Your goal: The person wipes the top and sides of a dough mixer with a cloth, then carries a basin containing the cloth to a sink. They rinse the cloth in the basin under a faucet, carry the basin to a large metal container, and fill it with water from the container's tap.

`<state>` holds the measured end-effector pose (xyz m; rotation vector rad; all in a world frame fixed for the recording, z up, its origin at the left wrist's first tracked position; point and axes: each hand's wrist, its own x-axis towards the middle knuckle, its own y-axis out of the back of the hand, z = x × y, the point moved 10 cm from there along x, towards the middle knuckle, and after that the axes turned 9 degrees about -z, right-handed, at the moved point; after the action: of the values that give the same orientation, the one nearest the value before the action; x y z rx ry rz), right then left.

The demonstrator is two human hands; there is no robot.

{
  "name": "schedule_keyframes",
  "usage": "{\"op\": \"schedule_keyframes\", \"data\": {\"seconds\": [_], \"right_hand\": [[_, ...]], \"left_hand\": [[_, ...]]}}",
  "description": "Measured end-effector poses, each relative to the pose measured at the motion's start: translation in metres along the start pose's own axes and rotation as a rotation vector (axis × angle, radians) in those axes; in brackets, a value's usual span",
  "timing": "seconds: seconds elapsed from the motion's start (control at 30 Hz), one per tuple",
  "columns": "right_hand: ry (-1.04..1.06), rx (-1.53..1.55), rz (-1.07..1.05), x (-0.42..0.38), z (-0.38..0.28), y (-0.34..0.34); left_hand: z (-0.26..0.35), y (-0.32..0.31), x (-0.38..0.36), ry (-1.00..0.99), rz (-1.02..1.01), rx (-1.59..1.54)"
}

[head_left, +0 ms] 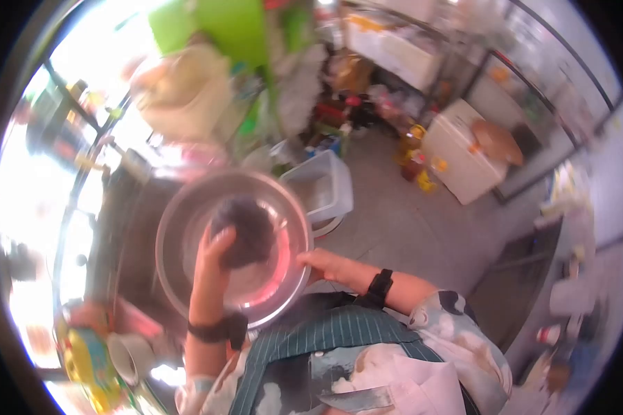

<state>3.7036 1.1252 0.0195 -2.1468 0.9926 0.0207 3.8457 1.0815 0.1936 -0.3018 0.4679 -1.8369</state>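
A large round metal basin [176, 277] is tilted in front of my body. Inside it, my left hand [212, 259] is wrapped round a dark, blurred bundle [246, 232], perhaps a scouring pad or cloth, against the inner surface. At the basin's right rim, my right hand [318, 264] grips the edge, thumb on top and fingers hidden below. Black bands circle both wrists. A pinkish reflection curves along the basin's inner right side.
Beyond the basin, a translucent plastic tub [336, 187] stands on the grey floor [401, 228]. A white box [457, 155] is at the right. A white cup [129, 358] and a yellow package [86, 360] lie at the lower left.
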Motion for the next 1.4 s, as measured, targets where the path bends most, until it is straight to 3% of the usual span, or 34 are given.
{"op": "schedule_keyframes", "data": {"seconds": [0.07, 0.1, 0.17, 0.23, 0.37, 0.43, 0.5, 0.6, 0.7, 0.77, 0.8, 0.87, 0.9, 0.97, 1.03, 1.1, 1.13, 1.17, 1.23, 1.4], "right_hand": [[0.097, -0.054, 0.023, -0.023, -0.011, 0.006], [0.151, -0.042, 0.060, -0.030, -0.012, 0.018], [0.067, 0.051, 0.282, -0.052, 0.004, 0.065], [0.141, 0.080, 0.397, -0.100, -0.011, 0.085], [0.244, 0.121, 0.484, -0.177, -0.010, 0.136], [0.271, 0.161, 0.573, -0.217, -0.006, 0.162], [0.270, 0.114, 0.674, -0.255, 0.001, 0.189], [0.374, 0.022, 0.820, -0.322, -0.030, 0.188], [0.363, 0.208, 0.889, -0.344, 0.018, 0.256], [0.411, 0.257, 0.962, -0.376, 0.011, 0.269], [0.440, 0.301, 1.018, -0.397, 0.007, 0.279], [0.406, 0.294, 1.077, -0.433, 0.001, 0.310], [0.379, 0.287, 1.104, -0.447, -0.001, 0.324], [0.380, 0.295, 1.175, -0.482, -0.015, 0.355], [0.367, 0.289, 1.265, -0.536, -0.037, 0.378], [0.366, 0.290, 1.339, -0.580, -0.059, 0.392], [0.376, 0.299, 1.363, -0.600, -0.058, 0.406], [0.418, 0.361, 1.409, -0.620, -0.045, 0.421], [0.554, 0.458, 1.476, -0.655, -0.033, 0.434], [0.861, 0.595, 1.589, -0.749, -0.045, 0.453]], "left_hand": [[-0.037, 0.014, 0.001, 0.118, 0.099, 0.230], [-0.041, -0.007, 0.004, 0.118, 0.012, 0.376], [-0.059, -0.043, 0.024, 0.143, -0.125, 0.410], [-0.082, -0.052, 0.017, 0.067, -0.175, 1.221], [-0.119, -0.120, 0.032, -0.128, -0.377, 1.406], [-0.135, -0.120, 0.057, -0.060, -0.231, 1.021], [-0.116, -0.154, 0.075, -0.306, -0.214, 1.184], [-0.120, -0.182, 0.106, -0.446, -0.135, 1.361], [-0.181, -0.153, 0.160, -0.386, -0.096, 1.438], [-0.287, -0.112, 0.197, 0.351, -0.140, 0.858], [-0.298, -0.138, 0.203, 0.358, -0.168, 0.845], [-0.345, -0.178, 0.174, 0.794, -0.179, 0.664], [-0.366, -0.200, 0.176, 0.815, -0.207, 0.663], [-0.397, -0.258, 0.199, 0.735, -0.387, 0.730], [-0.450, -0.301, 0.239, 0.687, -0.434, 0.673], [-0.479, -0.361, 0.287, 0.483, -0.526, 0.418], [-0.475, -0.410, 0.295, 0.482, -0.570, 0.413], [-0.484, -0.445, 0.309, 0.486, -0.594, 0.414], [-0.497, -0.519, 0.332, 0.463, -0.828, 0.648], [-0.553, -0.694, 0.373, 0.279, -1.097, 0.671]]}}
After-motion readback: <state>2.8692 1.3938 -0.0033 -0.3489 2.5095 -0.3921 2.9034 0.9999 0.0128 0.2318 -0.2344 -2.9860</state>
